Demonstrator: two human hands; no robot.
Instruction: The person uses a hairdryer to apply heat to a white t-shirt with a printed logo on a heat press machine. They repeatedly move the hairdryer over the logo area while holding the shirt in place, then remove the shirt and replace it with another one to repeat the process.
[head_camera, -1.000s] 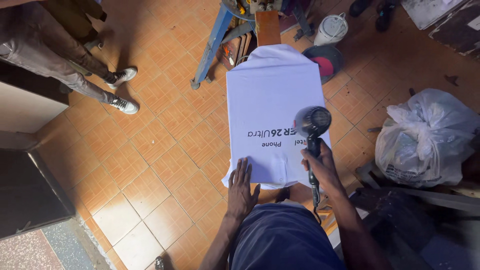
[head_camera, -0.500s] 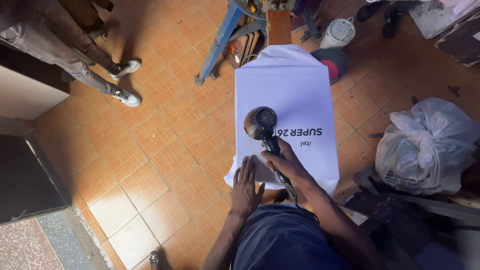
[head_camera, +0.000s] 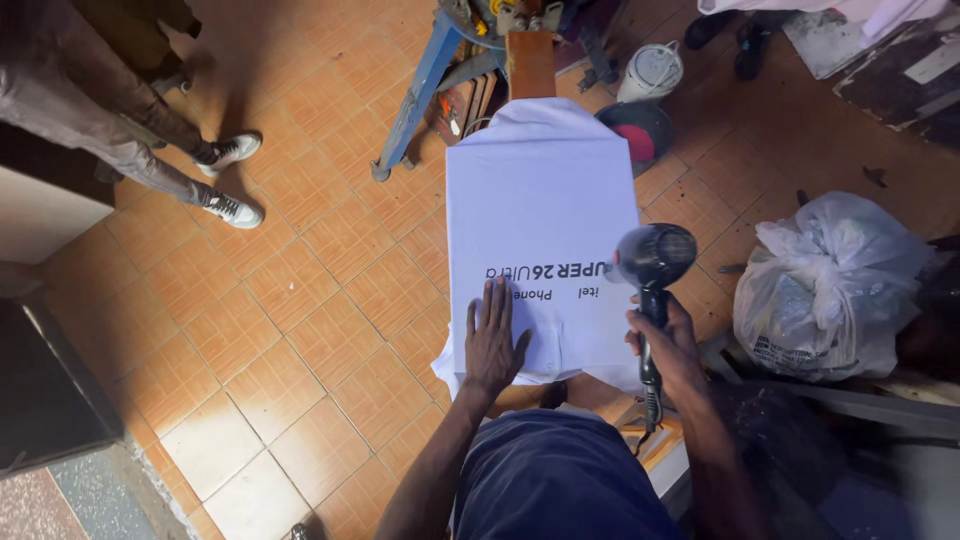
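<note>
— What lay around the white printed T-shirt (head_camera: 545, 210) stretched flat on its board?

— A clear plastic sack (head_camera: 832, 290) right of it, a white kettle (head_camera: 651, 72) beyond its far end, someone's white sneakers (head_camera: 232, 180) well left.

— What had changed?

— We'd swung the black hair dryer (head_camera: 652, 262) from mid-shirt to its right edge.

— And our fingers?

— Our left hand (head_camera: 493, 345) pressed spread on the shirt; our right hand (head_camera: 668, 345) wrapped the dryer's handle.

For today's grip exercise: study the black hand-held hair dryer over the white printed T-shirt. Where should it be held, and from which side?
Grip the black hair dryer by its slim straight handle, below the round barrel, coming from the near side where the cord end points. The handle runs toward the person and fits a closed fist; the right hand wraps it so, while the left hand lies flat on the white T-shirt.
</note>
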